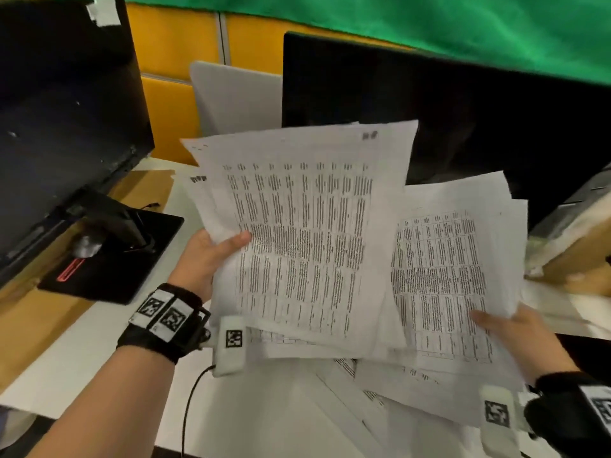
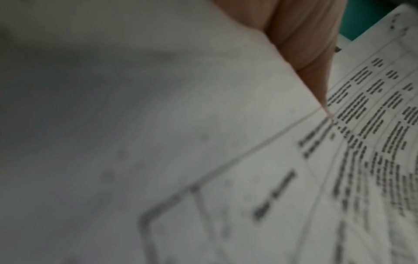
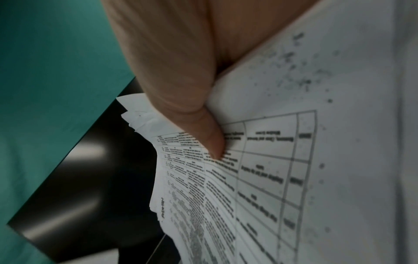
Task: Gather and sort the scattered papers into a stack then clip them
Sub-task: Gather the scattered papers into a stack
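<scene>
far left stands a black monitor (image 1: 66, 120) on its stand. the left hand (image 1: 205, 259) pinches a sheaf of printed papers (image 1: 297, 233), thumb on top, raised above the white desk (image 1: 99, 352). just right, the right hand (image 1: 515, 332) pinches a second sheaf (image 1: 453, 276), thumb pressed on its table print. loose sheets (image 1: 380, 408) lie beneath, near. a second dark monitor (image 1: 463, 110) stands behind.

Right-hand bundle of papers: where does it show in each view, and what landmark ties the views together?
Head: right-hand bundle of papers at centre-right, right hand gripping its lower edge.
Left wrist: cannot tell; only blurred printed sheets fill the frame.
Right wrist: fills the centre and right, thumb pressed on the top sheet.
Shared landmark: green cloth, also at the left of the right wrist view and the top-right corner of the left wrist view.
</scene>
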`<state>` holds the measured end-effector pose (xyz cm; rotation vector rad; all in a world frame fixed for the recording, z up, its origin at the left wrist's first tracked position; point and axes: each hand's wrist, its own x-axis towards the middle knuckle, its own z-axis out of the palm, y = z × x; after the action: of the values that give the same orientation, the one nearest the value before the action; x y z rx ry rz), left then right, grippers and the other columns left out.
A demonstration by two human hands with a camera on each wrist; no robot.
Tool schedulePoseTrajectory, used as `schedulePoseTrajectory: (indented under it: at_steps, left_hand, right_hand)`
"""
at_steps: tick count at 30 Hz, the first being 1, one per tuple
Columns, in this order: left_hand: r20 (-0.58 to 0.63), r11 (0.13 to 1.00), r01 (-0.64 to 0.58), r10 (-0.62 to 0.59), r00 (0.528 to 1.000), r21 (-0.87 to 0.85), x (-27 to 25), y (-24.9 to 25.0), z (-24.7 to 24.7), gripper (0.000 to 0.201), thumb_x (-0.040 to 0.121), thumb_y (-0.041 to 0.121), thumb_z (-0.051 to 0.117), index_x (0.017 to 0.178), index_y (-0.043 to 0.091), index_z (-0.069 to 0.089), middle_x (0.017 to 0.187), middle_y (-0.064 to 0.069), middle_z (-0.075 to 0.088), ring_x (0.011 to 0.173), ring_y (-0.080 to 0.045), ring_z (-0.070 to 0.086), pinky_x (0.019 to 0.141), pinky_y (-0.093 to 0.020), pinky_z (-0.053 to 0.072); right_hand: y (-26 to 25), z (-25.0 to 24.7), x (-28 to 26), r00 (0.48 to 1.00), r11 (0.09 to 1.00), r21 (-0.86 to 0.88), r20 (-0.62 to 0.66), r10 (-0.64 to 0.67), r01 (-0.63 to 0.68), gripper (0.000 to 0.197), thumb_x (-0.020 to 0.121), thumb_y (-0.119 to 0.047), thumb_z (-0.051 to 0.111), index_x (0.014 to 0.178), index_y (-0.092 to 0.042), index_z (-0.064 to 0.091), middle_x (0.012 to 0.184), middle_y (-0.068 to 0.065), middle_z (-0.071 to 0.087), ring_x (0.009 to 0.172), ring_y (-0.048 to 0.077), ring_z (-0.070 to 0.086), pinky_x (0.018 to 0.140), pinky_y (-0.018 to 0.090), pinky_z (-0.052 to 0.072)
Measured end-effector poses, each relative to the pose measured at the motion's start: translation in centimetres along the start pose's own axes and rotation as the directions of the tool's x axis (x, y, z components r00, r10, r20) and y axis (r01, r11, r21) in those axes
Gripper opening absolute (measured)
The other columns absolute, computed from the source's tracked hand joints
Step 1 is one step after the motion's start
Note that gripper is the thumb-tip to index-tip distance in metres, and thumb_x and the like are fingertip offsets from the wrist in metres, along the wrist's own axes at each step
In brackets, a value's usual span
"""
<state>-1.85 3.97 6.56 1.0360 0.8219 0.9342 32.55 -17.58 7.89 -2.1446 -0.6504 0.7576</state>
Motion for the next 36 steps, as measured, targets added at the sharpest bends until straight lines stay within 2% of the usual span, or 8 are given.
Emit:
schedulePoseTrajectory:
  at_steps: [5,12,15,19,22,27,32,36]
  left_hand:
    - [0.058,0.994,0.105,-0.107,0.993,0.035,2.1,-0.4,1.2,0.028,0.081,0.013,0.065,0.109,0.017,0.065,0.105,-0.009,0.074,0.088,-0.023,0.073,0.066,-0.034,0.059]
    - [0.127,0.968,0.233,-0.244,0.961,0.095,3.7,-5.1,3.3,0.075,0.064,0.025,0.084,0.131,0.015,0.053,0.123,-0.008,0.067,0.115,-0.028,0.062,0.103,-0.053,0.042]
    - [0.169,0.916,0.378,-0.397,0.902,0.134,3.4,-6.1,4.2,0.077,0.060,0.041,0.084,0.127,0.013,0.059,0.120,-0.009,0.068,0.115,-0.028,0.062,0.105,-0.051,0.040]
    - [0.294,0.832,0.536,-0.553,0.780,0.144,2.4,-6.8,5.1,0.053,0.072,0.033,0.074,0.120,0.012,0.064,0.117,-0.015,0.069,0.111,-0.032,0.064,0.097,-0.053,0.046]
    - [0.271,0.901,0.408,-0.433,0.860,0.145,2.3,-6.6,5.5,0.053,0.066,0.018,0.076,0.117,0.012,0.064,0.115,-0.013,0.070,0.113,-0.032,0.063,0.100,-0.052,0.045]
    - [0.213,0.985,0.083,-0.115,0.970,0.152,2.2,-2.8,6.7,0.037,0.077,0.000,0.069,0.109,0.017,0.065,0.111,-0.003,0.071,0.102,-0.016,0.067,0.096,-0.041,0.050]
    - [0.280,0.975,-0.154,0.105,0.954,0.160,1.5,0.5,7.3,0.041,0.069,-0.003,0.073,0.099,0.024,0.066,0.094,0.008,0.076,0.094,-0.008,0.071,0.084,-0.027,0.057]
    - [0.331,0.967,-0.103,0.020,0.943,0.235,0.7,-0.9,6.8,0.045,0.059,0.012,0.078,0.099,0.027,0.063,0.090,0.013,0.076,0.090,-0.001,0.071,0.081,-0.022,0.056]
  right_hand:
    - [-0.5,2.5,-0.5,0.994,0.993,0.121,0.110,-0.019,0.005,0.030,0.085,-0.020,0.066,0.114,-0.011,0.062,0.101,0.006,0.070,0.097,0.027,0.065,0.087,0.041,0.050]
    - [-0.6,4.6,-1.2,0.967,0.860,0.494,0.253,-0.004,-0.125,0.058,0.066,-0.038,0.071,0.117,-0.014,0.062,0.101,0.007,0.076,0.092,0.027,0.073,0.085,0.043,0.056]
    - [-1.1,5.1,-2.0,0.959,0.814,0.565,0.280,-0.036,-0.135,0.047,0.065,-0.037,0.073,0.107,-0.018,0.064,0.093,0.003,0.078,0.082,0.018,0.075,0.070,0.032,0.060]
    - [-1.2,5.8,-2.3,0.946,0.796,0.579,0.325,-0.023,-0.180,0.055,0.081,-0.052,0.057,0.123,-0.017,0.061,0.110,0.007,0.073,0.104,0.026,0.068,0.096,0.043,0.050]
    - [-1.4,5.5,-2.6,0.915,0.712,0.662,0.399,-0.068,-0.235,0.054,0.086,-0.058,0.046,0.123,-0.022,0.061,0.117,0.010,0.070,0.108,0.028,0.067,0.088,0.042,0.055]
    - [-2.8,5.6,-1.4,0.950,0.827,0.557,0.212,-0.228,0.074,0.095,0.033,-0.047,0.092,0.117,-0.015,0.064,0.114,0.007,0.072,0.102,0.022,0.070,0.088,0.039,0.055]
    - [-4.5,5.8,-0.9,0.931,0.764,0.576,0.013,-0.365,0.292,0.050,0.063,-0.014,0.082,0.110,-0.014,0.066,0.100,-0.003,0.075,0.092,0.011,0.071,0.070,0.020,0.058]
    - [-3.0,7.2,-0.7,0.927,0.764,0.576,0.028,-0.373,0.290,0.073,0.034,-0.040,0.093,0.101,-0.026,0.068,0.104,-0.003,0.075,0.097,0.015,0.070,0.079,0.032,0.056]
